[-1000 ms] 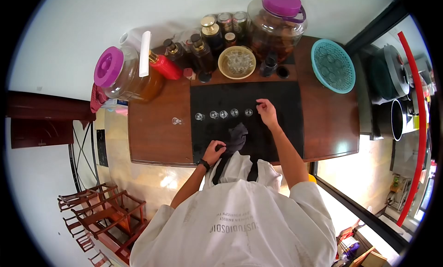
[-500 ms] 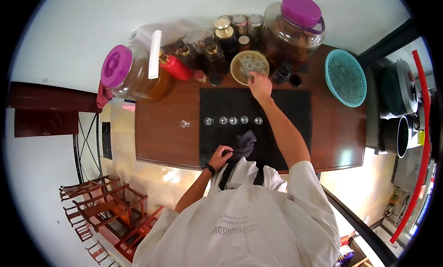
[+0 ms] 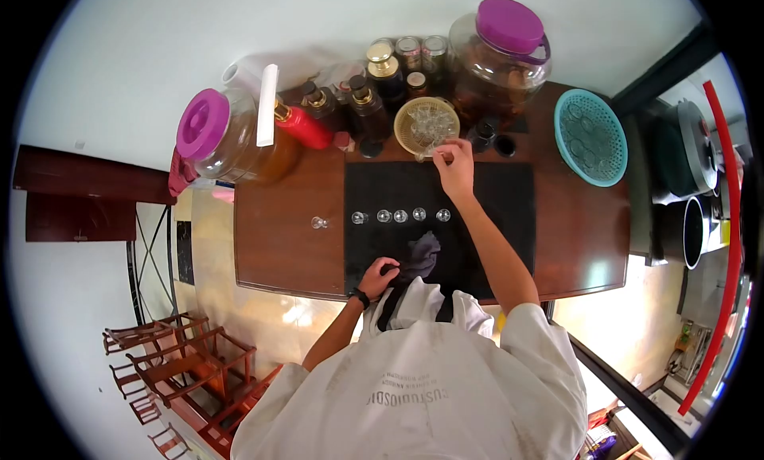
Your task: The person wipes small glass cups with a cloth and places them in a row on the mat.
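My right hand (image 3: 454, 167) is at the front rim of a tan woven basket (image 3: 404, 129) that holds small clear glass pieces (image 3: 432, 126). Its fingers pinch what looks like a small clear glass piece (image 3: 420, 156). On the black mat (image 3: 493, 221), several small glass pieces (image 3: 401, 216) stand in a row. Another glass piece (image 3: 319, 223) lies on the bare wood left of the mat. My left hand (image 3: 378, 277) rests at the mat's front edge with curled fingers, beside a crumpled dark cloth (image 3: 423, 253); whether it grips the cloth's edge is unclear.
Dark pump bottles (image 3: 368, 106), a red bottle (image 3: 304, 127) and cans (image 3: 408, 52) line the table's back. Large jars with purple lids stand at the left (image 3: 231, 142) and right (image 3: 497, 70). A turquoise basket (image 3: 590, 138) with round glass items sits at the back right.
My right hand has moved from above the row to the basket, then drawn back slightly to its front rim with a small clear piece. My left hand stays near the cloth.
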The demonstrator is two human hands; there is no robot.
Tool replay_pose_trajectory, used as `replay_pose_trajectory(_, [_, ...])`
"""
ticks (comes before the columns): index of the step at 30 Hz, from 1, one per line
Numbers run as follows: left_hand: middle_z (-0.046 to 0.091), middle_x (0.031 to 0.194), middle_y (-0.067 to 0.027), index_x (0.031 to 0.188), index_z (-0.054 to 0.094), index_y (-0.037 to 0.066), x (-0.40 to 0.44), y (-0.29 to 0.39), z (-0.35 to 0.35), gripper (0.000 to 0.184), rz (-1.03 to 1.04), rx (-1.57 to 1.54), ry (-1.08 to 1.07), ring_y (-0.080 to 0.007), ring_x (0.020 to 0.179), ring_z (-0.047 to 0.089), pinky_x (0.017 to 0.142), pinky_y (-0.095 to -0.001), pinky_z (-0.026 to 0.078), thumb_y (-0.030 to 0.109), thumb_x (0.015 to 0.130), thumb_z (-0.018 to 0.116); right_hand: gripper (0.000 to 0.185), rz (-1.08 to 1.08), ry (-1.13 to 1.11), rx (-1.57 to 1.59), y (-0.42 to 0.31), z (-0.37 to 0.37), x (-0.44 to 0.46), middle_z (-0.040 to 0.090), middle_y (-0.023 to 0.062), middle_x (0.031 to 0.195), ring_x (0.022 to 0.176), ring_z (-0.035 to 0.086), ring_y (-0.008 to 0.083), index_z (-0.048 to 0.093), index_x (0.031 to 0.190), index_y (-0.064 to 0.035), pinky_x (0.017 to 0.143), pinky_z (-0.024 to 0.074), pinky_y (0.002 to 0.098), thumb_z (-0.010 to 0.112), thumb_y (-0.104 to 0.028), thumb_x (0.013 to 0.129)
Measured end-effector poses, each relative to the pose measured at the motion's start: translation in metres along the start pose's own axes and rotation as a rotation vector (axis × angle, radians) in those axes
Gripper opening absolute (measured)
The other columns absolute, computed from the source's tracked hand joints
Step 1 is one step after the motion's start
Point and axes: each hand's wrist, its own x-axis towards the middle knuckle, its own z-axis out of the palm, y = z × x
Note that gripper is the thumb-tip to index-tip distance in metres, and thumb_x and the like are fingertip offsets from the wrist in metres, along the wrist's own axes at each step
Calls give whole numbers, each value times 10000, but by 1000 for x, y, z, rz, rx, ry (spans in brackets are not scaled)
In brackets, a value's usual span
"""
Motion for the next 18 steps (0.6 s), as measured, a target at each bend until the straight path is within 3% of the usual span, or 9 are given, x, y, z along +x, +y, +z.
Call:
replay_pose_trajectory(2, [602, 971, -40, 1025, 586, 70, 2, 9, -7, 187, -235, -169, -45, -137, 907, 566, 802, -269, 445, 133, 853, 622, 90, 126, -15, 149, -14, -17, -19, 614, 57, 856, 741, 609, 155, 606, 853, -38, 670, 496, 285, 668, -90, 812])
replay_pose_trajectory(3, [602, 971, -40, 1025, 586, 70, 1, 9, -9, 187, -231, -166, -58, -137, 907, 566, 802, -269, 445, 133, 853, 622, 100, 254, -45, 307, -21, -25, -32, 627, 61, 855, 737, 607, 122, 592, 860, -10, 662, 494, 256, 656, -79, 826])
replay_pose_trajectory(7, [595, 961, -17, 1072, 561, 69, -5, 27, -17, 196, -184, -247, 12, -104, 886, 553, 782, -246, 446, 95, 879, 587, 80, 498, -171, 652, -31, -56, -89, 624, 75, 833, 718, 610, 131, 544, 859, 15, 655, 511, 249, 612, -19, 834])
replay_pose_trajectory(10, [553, 986, -19, 1138, 502, 37, -6, 57, -18, 249, -179, -523, 45, -89, 894, 532, 764, -224, 444, 64, 895, 551, 111, 647, -212, 753, -47, -66, -127, 608, 88, 834, 721, 625, 155, 500, 902, 3, 652, 535, 273, 589, 0, 835])
replay_pose_trajectory(12, [556, 1013, -31, 1147, 502, 29, -6, 74, -19, 264, -170, -546, 19, -92, 917, 535, 779, -222, 448, 51, 890, 556, 176, 700, -251, 770, -62, -67, -146, 592, 93, 865, 734, 638, 177, 460, 949, -5, 661, 554, 294, 593, -3, 835])
replay_pose_trajectory(16, [559, 1109, -58, 1207, 493, 31, -6, 114, -11, 354, -72, -522, -27, -107, 997, 541, 840, -228, 458, 2, 865, 579, 376, 775, -390, 877, -75, -62, -166, 576, 90, 920, 807, 636, 195, 507, 1190, 7, 746, 548, 302, 621, -44, 835])
replay_pose_trajectory(18, [556, 1140, -71, 1222, 498, 37, -5, 116, -9, 378, -27, -507, -17, -117, 1019, 540, 858, -230, 458, -15, 857, 582, 361, 787, -426, 847, -77, -63, -163, 580, 91, 932, 813, 633, 190, 515, 1181, 15, 753, 545, 298, 616, -53, 841])
